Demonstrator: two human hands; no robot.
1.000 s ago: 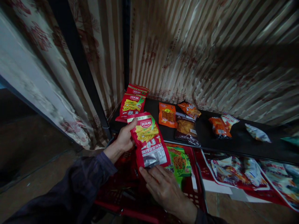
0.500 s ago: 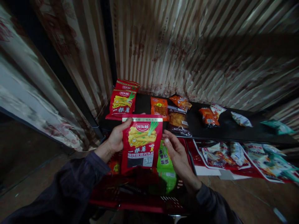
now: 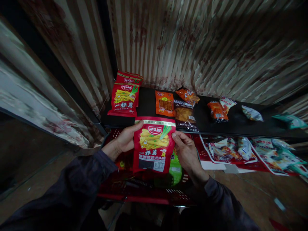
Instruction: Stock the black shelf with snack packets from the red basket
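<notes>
A red snack bag (image 3: 154, 144), printed with yellow sticks and a green onion, is held upright between my two hands. My left hand (image 3: 126, 138) grips its left edge, thumb on the front near the top corner. My right hand (image 3: 187, 152) pinches the right edge with thumb and fingers. Below the bag is a red shopping basket (image 3: 144, 196) with a green packet (image 3: 175, 170) in it, partly hidden. Matching red bags (image 3: 124, 98) stand at the left end of the black shelf (image 3: 146, 99).
Along the shelf lie an orange packet (image 3: 165, 103), a brown bag (image 3: 184, 115), more orange bags (image 3: 218, 111), a white bag (image 3: 252, 113) and a teal bag (image 3: 290, 121). Red baskets of packets (image 3: 231, 150) stand below at right. A striped curtain (image 3: 168, 48) hangs behind.
The red snack bag has moved right with my left hand. My right hand, fingers loose beside it before, has closed on its right edge. The view has shifted slightly.
</notes>
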